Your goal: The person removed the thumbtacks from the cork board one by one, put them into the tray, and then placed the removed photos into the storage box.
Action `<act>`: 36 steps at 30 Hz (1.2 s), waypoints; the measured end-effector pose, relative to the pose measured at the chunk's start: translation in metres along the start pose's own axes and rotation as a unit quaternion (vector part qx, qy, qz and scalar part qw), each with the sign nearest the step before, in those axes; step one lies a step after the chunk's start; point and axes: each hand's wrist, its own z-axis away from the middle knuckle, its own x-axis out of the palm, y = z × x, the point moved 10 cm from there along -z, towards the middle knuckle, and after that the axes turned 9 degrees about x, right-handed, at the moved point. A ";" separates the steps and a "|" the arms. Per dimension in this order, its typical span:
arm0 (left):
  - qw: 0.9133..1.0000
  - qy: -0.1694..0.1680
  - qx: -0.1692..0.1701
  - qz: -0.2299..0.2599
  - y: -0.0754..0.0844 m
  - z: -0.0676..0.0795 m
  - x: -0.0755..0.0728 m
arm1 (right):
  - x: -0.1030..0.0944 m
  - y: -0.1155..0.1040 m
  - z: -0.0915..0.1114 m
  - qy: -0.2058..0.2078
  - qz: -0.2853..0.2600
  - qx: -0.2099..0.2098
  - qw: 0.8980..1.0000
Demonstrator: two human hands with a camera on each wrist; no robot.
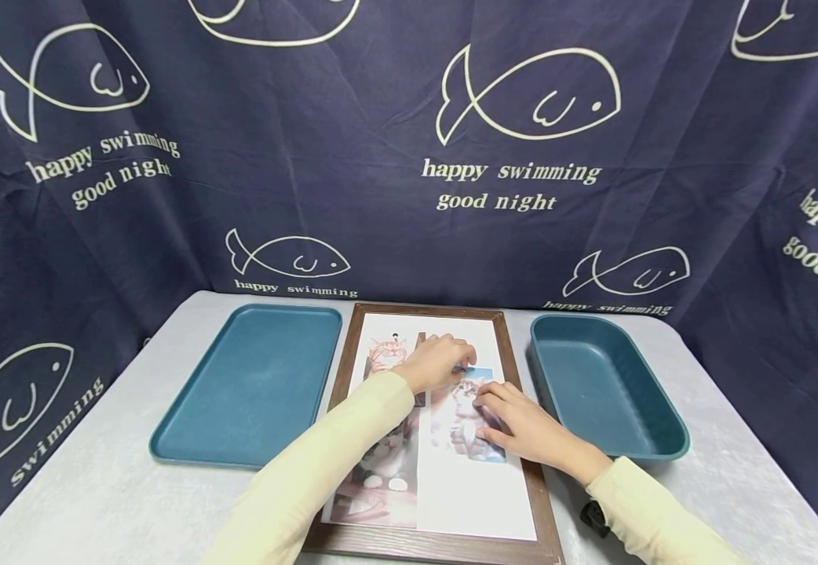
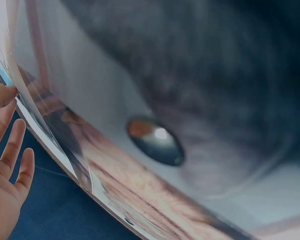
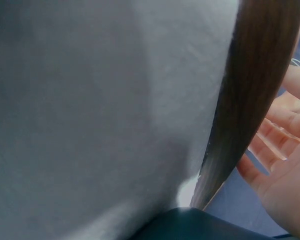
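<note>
Head view: small kitten picture (image 1: 464, 400) lies toward right side within brown frame (image 1: 430, 311), larger cat picture (image 1: 381, 498) to its left. Left hand (image 1: 437, 365) bent at kitten picture's top edge; cannot tell whether it pinches. Right hand (image 1: 522, 424) loosely spread, fingertips near right edge, probably steadying from second side. Flat tray (image 1: 246, 384) left, deep basin (image 1: 593, 377) right, presumably leaving middle to hands. Count: two hands, two pictures, one frame, one tray, one basin.

Free passage over the flat tray (image 1: 250, 384); right of the frame (image 1: 430, 543), the deep bin (image 1: 600, 384) obstructs
</note>
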 end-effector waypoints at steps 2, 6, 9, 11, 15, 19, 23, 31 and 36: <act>1.000 -0.002 -0.002 0.003 0.000 0.000 0.001 | 0.001 0.000 0.000 0.000 0.000 -0.001 1.000; 1.000 -0.005 -0.005 0.002 -0.001 -0.002 0.002 | 0.002 0.001 0.000 0.001 -0.001 -0.004 1.000; 1.000 -0.006 -0.007 0.002 -0.002 -0.002 0.003 | 0.002 0.001 0.000 0.002 -0.002 -0.004 1.000; 1.000 -0.007 -0.007 0.003 -0.002 -0.002 0.003 | 0.002 0.001 0.000 0.003 -0.002 -0.005 1.000; 1.000 -0.007 -0.005 0.001 -0.002 -0.003 0.002 | 0.002 0.002 0.000 0.002 -0.005 -0.001 1.000; 1.000 -0.007 -0.002 -0.005 -0.001 -0.003 0.001 | 0.003 0.002 0.000 0.001 -0.004 0.001 1.000; 1.000 -0.009 0.002 -0.008 0.000 -0.004 0.001 | 0.002 0.001 0.000 0.003 -0.001 -0.003 1.000; 1.000 -0.011 0.009 -0.015 0.002 -0.004 0.002 | 0.001 0.000 0.000 0.006 -0.001 -0.006 1.000; 1.000 -0.020 0.008 -0.014 0.002 -0.004 0.003 | 0.001 0.000 0.001 0.006 -0.003 -0.007 1.000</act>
